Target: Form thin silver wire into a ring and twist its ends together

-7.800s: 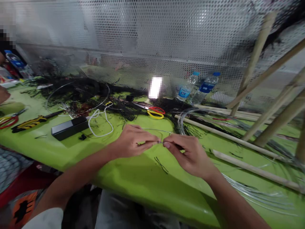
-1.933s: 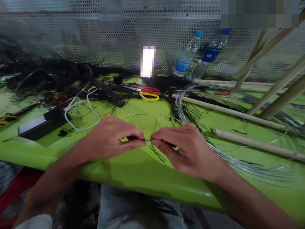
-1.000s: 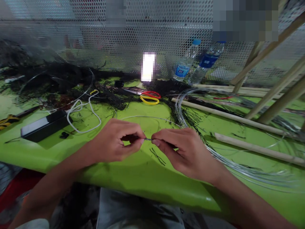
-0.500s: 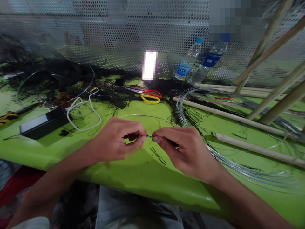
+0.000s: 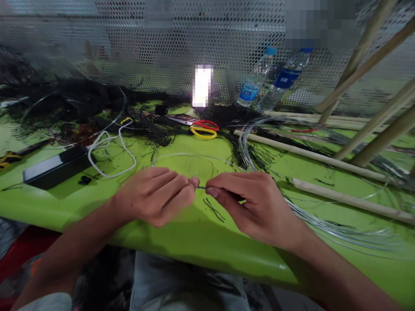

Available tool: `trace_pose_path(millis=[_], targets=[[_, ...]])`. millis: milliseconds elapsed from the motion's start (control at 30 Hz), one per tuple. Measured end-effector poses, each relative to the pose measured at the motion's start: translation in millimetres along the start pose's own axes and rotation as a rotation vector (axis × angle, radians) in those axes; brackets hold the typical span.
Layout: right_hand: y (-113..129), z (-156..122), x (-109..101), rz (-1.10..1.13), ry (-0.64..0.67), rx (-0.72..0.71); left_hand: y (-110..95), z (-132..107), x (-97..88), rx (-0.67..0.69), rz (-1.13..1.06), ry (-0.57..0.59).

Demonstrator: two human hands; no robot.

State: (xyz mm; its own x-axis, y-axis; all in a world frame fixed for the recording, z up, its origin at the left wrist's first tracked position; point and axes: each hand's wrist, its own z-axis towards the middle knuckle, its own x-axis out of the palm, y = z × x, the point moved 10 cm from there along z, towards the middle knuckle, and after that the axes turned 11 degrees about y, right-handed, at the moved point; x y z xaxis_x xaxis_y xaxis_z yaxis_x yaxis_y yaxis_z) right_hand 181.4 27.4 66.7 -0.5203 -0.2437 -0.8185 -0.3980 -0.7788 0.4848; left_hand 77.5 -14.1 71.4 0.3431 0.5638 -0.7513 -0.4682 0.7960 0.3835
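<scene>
Between my two hands runs a short length of twisted wire (image 5: 201,187), dark and thin. My left hand (image 5: 158,194) is closed at its left end, knuckles turned up, the thumb tip by the wire. My right hand (image 5: 249,203) pinches the other end between thumb and forefinger. A thin pale end sticks up at the left fingertips. Under the hands, a few cut black strands (image 5: 214,209) lie on the green tabletop (image 5: 181,242). A large coil of silvery wire (image 5: 246,147) passes behind and beneath my right hand.
Scissors (image 5: 203,131) with red and yellow handles lie behind the hands. To the left are a black box (image 5: 58,166), a white cord (image 5: 129,151) and pliers (image 5: 9,159). Wooden sticks (image 5: 350,201) and two bottles (image 5: 248,93) stand or lie right, before a perforated metal panel (image 5: 220,47).
My left hand has rolled over, its fingers curling down so the knuckles face up. My right hand keeps its pinch almost in place. The view has shifted slightly.
</scene>
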Motion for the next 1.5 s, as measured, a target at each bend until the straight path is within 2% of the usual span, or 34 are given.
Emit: trace_pose_path(millis=[33,100,167,233,300,467,600,800,900,1000,1267,1433,1500], targets=[[0,0,-1,-0.001,-0.008,0.003,3,1,0.5,-0.041,-0.004,0.004],[-2,-1,-1,-0.024,-0.018,0.012,17,3,7.3,-0.211,-0.089,0.072],[-4,-1,2,-0.065,-0.010,0.020,31,3,21.2,-0.367,-0.258,0.199],[-7,-1,3,-0.093,-0.006,0.025,37,1,33.8,-0.459,-0.451,0.309],[-7,-1,3,-0.097,-0.010,0.023,43,-3,39.8,-0.533,-0.635,0.349],[-6,-2,-2,-0.088,-0.036,0.007,53,-14,52.4,-0.722,-1.027,0.355],[-4,-3,-4,-0.089,-0.042,-0.002,51,-12,53.0,-0.741,-1.168,0.302],[-3,-2,-8,-0.101,-0.046,0.006,47,-16,60.9,-0.834,-1.310,0.318],[-3,-2,-10,-0.084,-0.042,0.004,46,-18,60.8,-0.833,-1.313,0.301],[-4,-2,-12,-0.033,-0.035,0.008,48,-15,53.7,-0.785,-1.236,0.238],[-3,-2,-15,0.070,-0.038,0.011,44,-1,15.1,-0.508,-0.720,0.024],[-2,-2,-18,0.125,-0.047,0.018,38,0,-2.4,-0.385,-0.610,-0.182],[-3,-2,-19,0.140,-0.045,0.031,36,1,-5.9,-0.337,-0.594,-0.227]])
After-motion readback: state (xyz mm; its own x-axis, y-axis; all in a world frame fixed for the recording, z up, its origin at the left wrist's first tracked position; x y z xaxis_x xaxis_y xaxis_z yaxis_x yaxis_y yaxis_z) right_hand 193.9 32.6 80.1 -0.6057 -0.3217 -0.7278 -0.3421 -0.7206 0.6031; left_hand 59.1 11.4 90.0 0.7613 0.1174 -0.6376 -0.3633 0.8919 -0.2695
